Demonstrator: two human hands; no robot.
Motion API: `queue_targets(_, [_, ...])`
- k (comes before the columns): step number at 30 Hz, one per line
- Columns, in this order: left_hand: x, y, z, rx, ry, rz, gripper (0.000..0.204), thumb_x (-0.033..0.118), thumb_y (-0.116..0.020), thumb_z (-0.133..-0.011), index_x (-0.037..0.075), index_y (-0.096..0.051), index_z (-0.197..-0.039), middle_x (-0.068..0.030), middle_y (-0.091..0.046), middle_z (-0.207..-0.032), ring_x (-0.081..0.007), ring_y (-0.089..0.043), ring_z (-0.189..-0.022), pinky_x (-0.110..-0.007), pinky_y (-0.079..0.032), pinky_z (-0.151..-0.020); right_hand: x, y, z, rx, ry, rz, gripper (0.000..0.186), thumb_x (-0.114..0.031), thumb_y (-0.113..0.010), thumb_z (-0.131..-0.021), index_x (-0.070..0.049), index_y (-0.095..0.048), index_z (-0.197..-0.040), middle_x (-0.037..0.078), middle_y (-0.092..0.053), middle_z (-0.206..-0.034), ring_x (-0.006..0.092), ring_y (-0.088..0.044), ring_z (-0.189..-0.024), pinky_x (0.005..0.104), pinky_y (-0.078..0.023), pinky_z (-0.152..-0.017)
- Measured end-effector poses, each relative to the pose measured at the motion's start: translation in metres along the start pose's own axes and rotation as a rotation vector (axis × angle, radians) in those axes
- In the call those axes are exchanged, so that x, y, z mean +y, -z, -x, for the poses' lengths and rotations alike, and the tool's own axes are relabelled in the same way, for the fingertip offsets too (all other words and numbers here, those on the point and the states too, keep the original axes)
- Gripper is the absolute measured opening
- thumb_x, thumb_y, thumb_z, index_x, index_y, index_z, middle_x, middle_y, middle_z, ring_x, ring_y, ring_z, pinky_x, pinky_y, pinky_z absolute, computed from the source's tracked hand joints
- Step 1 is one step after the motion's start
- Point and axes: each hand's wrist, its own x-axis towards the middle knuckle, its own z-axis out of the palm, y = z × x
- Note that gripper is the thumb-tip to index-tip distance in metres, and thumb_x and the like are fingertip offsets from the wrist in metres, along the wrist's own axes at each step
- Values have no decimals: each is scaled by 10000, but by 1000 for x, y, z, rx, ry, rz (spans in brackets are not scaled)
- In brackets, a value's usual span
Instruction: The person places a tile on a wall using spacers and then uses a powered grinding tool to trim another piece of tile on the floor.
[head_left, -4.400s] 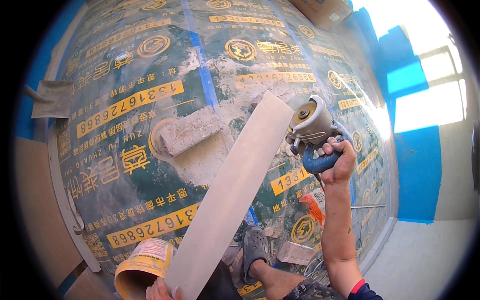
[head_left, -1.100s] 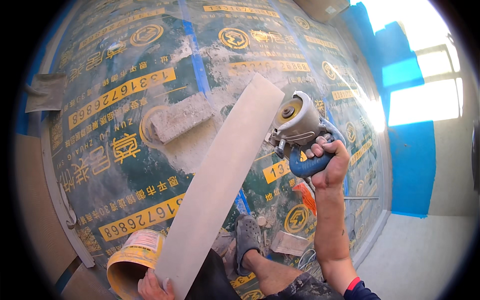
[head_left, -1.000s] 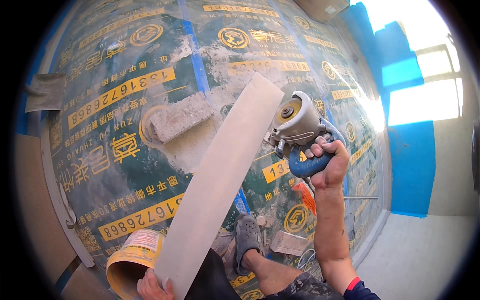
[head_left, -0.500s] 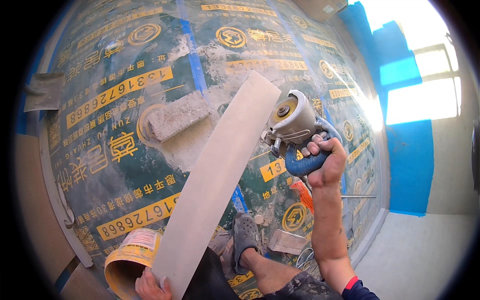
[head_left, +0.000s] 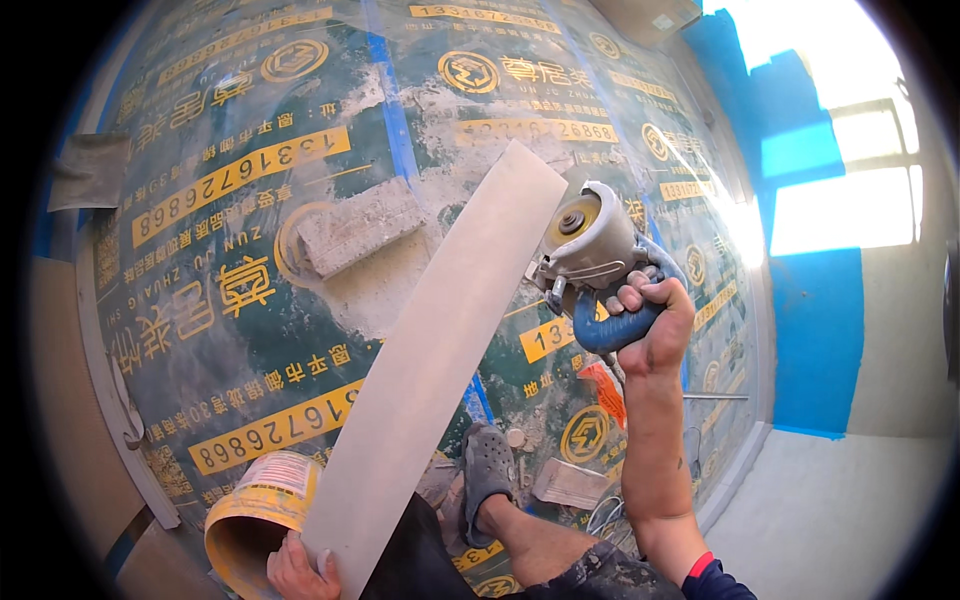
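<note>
A long, pale tile strip (head_left: 435, 365) slants from my lap up to the middle of the view. My left hand (head_left: 303, 568) grips its lower end, beside a yellow bucket (head_left: 262, 503) that lies tipped with its mouth toward me. In my right hand (head_left: 655, 320) is an angle grinder (head_left: 597, 240), my fingers wrapped round its blue handle. The grinder's disc and grey guard face the upper end of the strip, close to its right edge. From this view I cannot tell whether the disc touches the strip.
Dusty green protective sheeting (head_left: 230, 330) with blue tape seams covers the floor. A dust-coated block (head_left: 360, 228) lies left of the strip. Near my clog (head_left: 486, 478) are a smaller slab (head_left: 570, 484) and an orange tag (head_left: 606, 390). A blue-banded wall (head_left: 818, 330) stands at right.
Both hands, the strip and the grinder keep nearly the same places. The view has shifted very slightly.
</note>
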Motion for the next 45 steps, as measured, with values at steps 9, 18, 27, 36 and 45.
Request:
queue_targets(9, [-2, -2, 3, -14, 9, 9, 520, 434, -577, -883, -24, -577, -1127, -174, -613, -800, -356, -558, -617, -431, -454, -554, 1, 2, 2, 17, -10, 3, 160, -59, -476, -690, -48, -459, -848, 18, -449, -722, 114, -431, -579, 295, -407, -582])
queue_targets(18, [-1, 1, 0, -28, 5, 26, 525, 431, -578, -885, -27, -570, -1141, -170, -602, -775, -354, -554, -613, -435, -449, -554, 1, 3, 8, 1, -22, -6, 166, -58, -477, -686, -48, -457, -850, 18, -447, -715, 113, -435, -578, 296, -412, -577])
queue_targets(27, [1, 3, -2, -19, 3, 18, 523, 426, -576, -889, -26, -566, -1151, -170, -603, -773, -355, -560, -620, -433, -452, -561, 0, 0, 12, -44, -21, 19, 160, -71, -467, -681, -63, -456, -841, 6, -438, -696, 104, -429, -564, 289, -416, -552])
queue_targets(36, [2, -2, 2, -39, 63, 63, 504, 414, -541, -883, -32, -546, -1118, -199, -583, -786, -388, -535, -625, -458, -422, -566, 2, 4, 12, -11, -38, -7, 275, -49, -454, -693, -37, -501, -963, 21, -428, -723, 119, -436, -584, 295, -420, -553])
queue_targets(45, [0, 1, -1, -7, 22, 11, 506, 431, -590, -876, -11, -586, -1123, -151, -586, -732, -340, -542, -589, -430, -442, -544, 1, 0, 16, -25, -36, 15, 133, -62, -475, -680, -56, -451, -810, 24, -446, -713, 120, -439, -579, 301, -418, -560])
